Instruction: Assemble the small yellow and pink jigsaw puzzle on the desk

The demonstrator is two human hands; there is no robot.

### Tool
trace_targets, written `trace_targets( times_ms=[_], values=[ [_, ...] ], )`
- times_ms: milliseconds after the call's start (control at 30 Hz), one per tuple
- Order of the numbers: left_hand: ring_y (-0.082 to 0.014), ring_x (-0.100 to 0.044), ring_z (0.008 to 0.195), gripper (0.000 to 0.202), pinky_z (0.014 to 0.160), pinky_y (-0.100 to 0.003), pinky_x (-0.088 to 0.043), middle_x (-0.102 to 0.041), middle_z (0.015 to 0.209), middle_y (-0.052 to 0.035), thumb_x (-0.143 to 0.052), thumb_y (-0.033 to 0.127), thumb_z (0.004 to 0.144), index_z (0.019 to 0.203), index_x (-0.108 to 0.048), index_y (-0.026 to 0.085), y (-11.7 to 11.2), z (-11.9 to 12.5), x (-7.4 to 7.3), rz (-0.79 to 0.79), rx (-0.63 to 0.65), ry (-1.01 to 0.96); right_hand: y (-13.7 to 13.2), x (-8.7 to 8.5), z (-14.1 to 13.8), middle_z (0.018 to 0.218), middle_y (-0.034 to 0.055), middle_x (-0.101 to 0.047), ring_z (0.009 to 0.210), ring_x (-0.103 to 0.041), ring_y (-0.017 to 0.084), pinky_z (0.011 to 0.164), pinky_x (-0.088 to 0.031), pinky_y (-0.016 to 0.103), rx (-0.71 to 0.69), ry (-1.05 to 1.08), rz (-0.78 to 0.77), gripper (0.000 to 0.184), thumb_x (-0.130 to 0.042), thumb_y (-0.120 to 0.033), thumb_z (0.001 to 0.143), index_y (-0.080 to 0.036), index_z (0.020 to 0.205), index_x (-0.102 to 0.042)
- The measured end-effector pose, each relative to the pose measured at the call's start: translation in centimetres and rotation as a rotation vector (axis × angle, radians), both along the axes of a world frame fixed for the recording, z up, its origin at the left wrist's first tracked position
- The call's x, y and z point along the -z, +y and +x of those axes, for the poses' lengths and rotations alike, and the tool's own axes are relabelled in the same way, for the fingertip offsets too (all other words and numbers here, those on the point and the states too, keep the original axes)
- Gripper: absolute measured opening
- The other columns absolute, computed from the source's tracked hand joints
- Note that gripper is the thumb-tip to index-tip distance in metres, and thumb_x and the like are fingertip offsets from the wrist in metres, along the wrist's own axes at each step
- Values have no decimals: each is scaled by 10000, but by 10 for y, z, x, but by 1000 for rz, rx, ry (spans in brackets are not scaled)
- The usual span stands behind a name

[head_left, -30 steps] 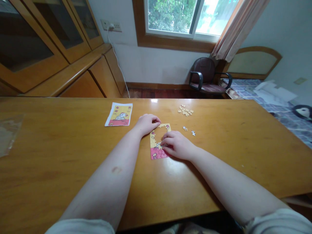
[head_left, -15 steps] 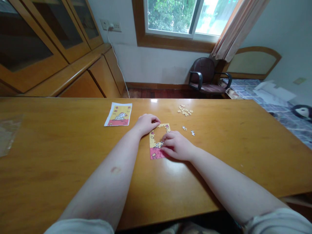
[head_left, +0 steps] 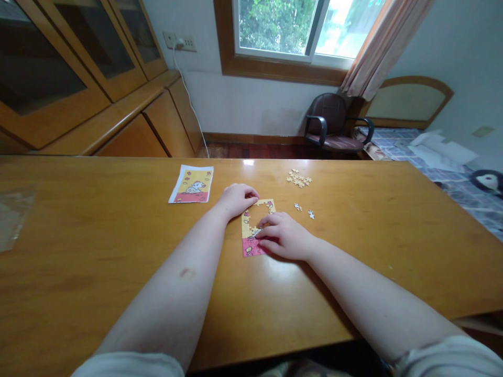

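Note:
A partly assembled jigsaw puzzle (head_left: 248, 247) lies on the table, yellow above and pink below, with a gap in its middle that shows the wood. My left hand (head_left: 238, 200) rests at its upper left corner, thumb and fingers lying against the edge, no piece visible in them. Over the lower right part is my right hand (head_left: 286, 236), palm down, fingers apart, the tips touching the puzzle by the white figure. These fingers hide some of the pieces. Two loose puzzle pieces (head_left: 311, 214) lie to the right, beyond my right hand.
A pile of puzzle pieces (head_left: 299, 180) sits near the table's far edge. Left of the puzzle is a printed reference picture (head_left: 195, 184) with a similar design. A clear plastic bag (head_left: 14, 217) lies far left on the wooden table (head_left: 118, 230). Behind stands an armchair (head_left: 330, 118).
My right hand's fingertips have shifted slightly left and down across the puzzle, over the white figure. My left hand has stayed at the upper left corner.

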State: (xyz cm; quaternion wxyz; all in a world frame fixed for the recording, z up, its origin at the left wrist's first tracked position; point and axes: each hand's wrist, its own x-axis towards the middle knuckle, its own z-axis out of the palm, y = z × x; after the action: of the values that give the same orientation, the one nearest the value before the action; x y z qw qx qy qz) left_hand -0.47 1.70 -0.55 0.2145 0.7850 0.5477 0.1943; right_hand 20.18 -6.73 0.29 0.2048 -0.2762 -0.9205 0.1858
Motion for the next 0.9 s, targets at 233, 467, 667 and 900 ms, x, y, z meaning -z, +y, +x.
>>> trace_targets(
  times_ms=[233,467,667,900],
  values=[
    [-202,-636,866,163,775,-314,-492,-748,921,-19,-622,296,795,859,-761,240,-1,0,0,-2,0,-9,0,1,0,1099,81,-650,997,-593,212,928,-432,399,18,-23,4,190,-615,-347,899,-225,986,-732],
    [-204,-635,876,169,769,-313,-489,-747,920,-19,-618,305,797,862,-762,243,1,0,1,9,8,3,0,2,0,1115,77,-649,1008,-593,213,934,-431,397,28,-20,12,199,-615,-365,900,-227,981,-732],
    [-200,-633,878,174,768,-306,-488,-748,920,-15,-615,311,798,866,-761,246,1,0,1,10,7,5,0,2,-1,1158,84,-644,1042,-589,223,958,-426,412,42,-31,5,221,-623,-376,895,-218,1015,-723],
    [-198,-635,888,172,780,-302,-487,-752,921,-9,-616,314,797,861,-762,249,0,0,0,7,3,16,-1,-1,-1,1153,88,-647,1036,-581,224,948,-425,416,64,-51,7,197,-624,-345,896,-218,1015,-716]
  ],
)
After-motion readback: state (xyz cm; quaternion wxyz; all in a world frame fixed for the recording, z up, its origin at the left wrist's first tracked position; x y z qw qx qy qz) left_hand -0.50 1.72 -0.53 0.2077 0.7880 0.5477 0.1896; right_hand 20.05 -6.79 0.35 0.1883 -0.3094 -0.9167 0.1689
